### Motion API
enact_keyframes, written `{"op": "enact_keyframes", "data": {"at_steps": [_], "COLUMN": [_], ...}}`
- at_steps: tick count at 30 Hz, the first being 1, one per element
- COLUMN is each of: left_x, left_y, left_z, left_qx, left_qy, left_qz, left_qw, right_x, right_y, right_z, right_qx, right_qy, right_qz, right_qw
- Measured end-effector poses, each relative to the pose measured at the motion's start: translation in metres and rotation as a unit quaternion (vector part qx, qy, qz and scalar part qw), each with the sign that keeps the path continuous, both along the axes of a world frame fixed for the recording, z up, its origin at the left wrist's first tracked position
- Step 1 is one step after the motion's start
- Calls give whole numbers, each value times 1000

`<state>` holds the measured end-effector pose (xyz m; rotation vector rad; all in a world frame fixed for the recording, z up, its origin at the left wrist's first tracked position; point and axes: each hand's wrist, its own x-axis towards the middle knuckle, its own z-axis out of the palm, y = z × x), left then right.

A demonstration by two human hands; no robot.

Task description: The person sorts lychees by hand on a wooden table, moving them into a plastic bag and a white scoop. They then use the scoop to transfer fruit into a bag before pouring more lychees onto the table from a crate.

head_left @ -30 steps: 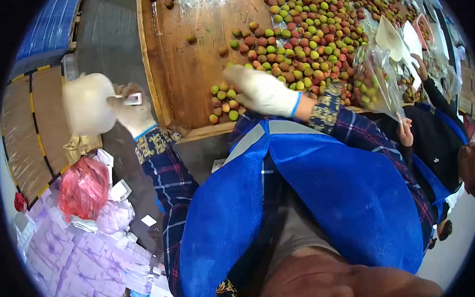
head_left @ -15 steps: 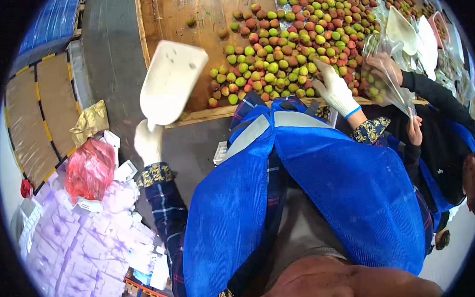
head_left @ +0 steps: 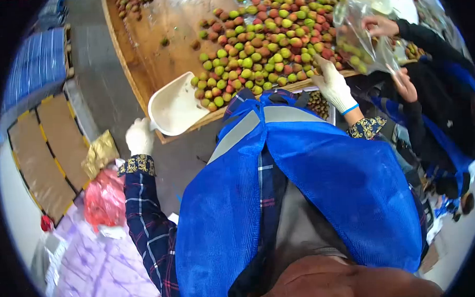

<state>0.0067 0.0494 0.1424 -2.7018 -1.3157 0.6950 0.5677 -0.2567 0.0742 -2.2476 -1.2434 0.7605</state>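
My left hand [head_left: 140, 137], in a white glove, is closed round the handle of a white plastic scoop [head_left: 174, 110]. The scoop lies low over the table's front left corner, its open mouth facing right against the edge of a spread of red and green lychees [head_left: 265, 50]. No lychees show inside the scoop. My right hand [head_left: 333, 87], also gloved, is at the near edge of the pile with its fingers stretched forward beside the fruit. It holds nothing that I can see.
The wooden table [head_left: 157, 18] has a raised rim. At right a co-worker's hands hold a clear plastic bag [head_left: 361, 52] with lychees in it. Small brown fruit fills a container [head_left: 318, 104] below the rim. A red bag [head_left: 106, 201] and wrapped pallets [head_left: 36, 66] stand at left.
The scoop has come down from above the table corner and turned, so its mouth now points right toward the lychees. My right hand stays by the pile. The whole view has shifted.
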Motion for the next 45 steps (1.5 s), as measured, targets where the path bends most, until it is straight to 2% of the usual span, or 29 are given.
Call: {"op": "enact_keyframes", "data": {"at_steps": [1, 3, 4, 7, 8, 9, 10, 11, 13, 14, 15, 16, 17, 23, 25, 27, 30, 31, 33, 34, 35, 36, 37, 38, 39, 40, 41, 43, 45], "left_x": [0, 16, 13, 52, 55, 58, 64, 83, 125, 131, 153, 159, 167, 260, 297, 327, 396, 420, 479, 504, 533, 560, 584, 611, 626, 641, 648, 649, 635], "left_y": [4, -3, -8, -22, -22, -22, -21, -23, -30, -32, -39, -40, -41, -51, -51, -43, -42, -30, -33, -21, -20, -10, -16, -11, -20, 0, 15, 17, 19], "left_z": [-13, -25, -44, -48, -56, -65, -73, -64, -25, -35, -17, -28, -40, -24, -16, -7, 2, 2, 11, 2, -1, -9, 13, 21, 31, 23, -7, 16, 39], "left_qx": [-7, -79, -104, -274, -281, -434, -566, -571, -628, -641, -619, -626, -632, -605, -576, -595, -585, -587, -538, -532, -555, -528, -530, -461, -465, -411, -350, -181, -102], "left_qy": [-27, -78, -148, -146, -148, -216, -268, -270, -231, -244, -249, -250, -250, -267, -282, -264, -300, -255, -310, -267, -292, -297, -290, -203, -237, -223, -248, -270, -261], "left_qz": [7, 26, 34, 176, 162, 280, 384, 372, 434, 412, 410, 396, 383, 326, 327, 301, 279, 216, 156, 115, 122, 34, -28, -77, 28, -137, -170, -186, -170], "left_qw": [1000, 993, 983, 934, 934, 829, 679, 680, 604, 600, 622, 624, 625, 675, 694, 697, 699, 737, 768, 795, 769, 795, 796, 860, 853, 873, 887, 927, 945], "right_x": [-5, -21, -33, -69, -83, -94, -98, -102, -106, -105, -103, -94, -90, -2, 29, 44, 49, 46, 46, 42, 41, 39, 38, 39, 38, 40, 40, 41, 41], "right_y": [-8, -22, -32, -55, -56, -54, -54, -46, -50, -46, -37, -29, -33, 5, 10, 6, 8, 7, 7, 4, 2, 2, 3, 3, 3, 1, 1, 3, 5], "right_z": [5, 15, 17, 16, 24, 26, 32, 47, 29, 34, 39, 35, 9, -13, -39, -31, -28, -35, -27, -28, -33, -37, -46, -48, -46, -43, -33, -36, -33], "right_qx": [52, 4, 32, 46, -25, 59, -4, -63, -48, -39, -30, -38, 52, 99, 161, 103, 108, 115, 83, 98, 113, 138, 138, 150, 162, 156, 151, 165, 186], "right_qy": [-32, -17, -33, -68, -8, -61, -2, 57, 62, 69, 76, 100, -30, -92, -136, -124, -118, -127, -87, -102, -118, -152, -141, -151, -159, -137, -114, -130, -139], "right_qz": [13, -33, -56, -75, -129, -88, -97, -105, -107, -117, -127, -119, -106, -112, -110, -132, -127, -129, -131, -137, -143, -153, -158, -163, -167, -162, -158, -163, -171], "right_qw": [998, 999, 997, 994, 991, 992, 995, 991, 991, 990, 989, 987, 993, 984, 971, 978, 979, 977, 984, 980, 976, 967, 968, 963, 960, 965, 969, 964, 958]}}
